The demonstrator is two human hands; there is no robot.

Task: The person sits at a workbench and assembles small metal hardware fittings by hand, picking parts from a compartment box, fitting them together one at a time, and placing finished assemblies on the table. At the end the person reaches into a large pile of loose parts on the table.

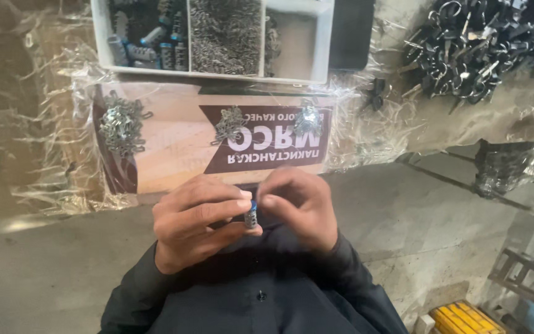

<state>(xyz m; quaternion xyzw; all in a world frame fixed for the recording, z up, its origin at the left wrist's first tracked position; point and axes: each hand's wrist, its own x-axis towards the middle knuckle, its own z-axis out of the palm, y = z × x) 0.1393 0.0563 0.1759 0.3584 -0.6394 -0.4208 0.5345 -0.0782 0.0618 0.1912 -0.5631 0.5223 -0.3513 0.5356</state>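
Small grey cylinder with blue cap (251, 213) pinched upright between left hand (200, 219) thumb and fingers, held at chest. Right hand (298, 207) fingertips curled closed onto its cap. Beyond: worktop (50, 185) with metal clip piles (120, 125), white compartment tray (324, 43).

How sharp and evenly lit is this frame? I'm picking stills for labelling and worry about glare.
Head view: the left hand and right hand holding the small cylinder are slightly soft; glare streaks the crinkled plastic sheet; the white tray and dark metal parts are reasonably clear; the top-left corner is dim; straight edges bow slightly from the wide lens.
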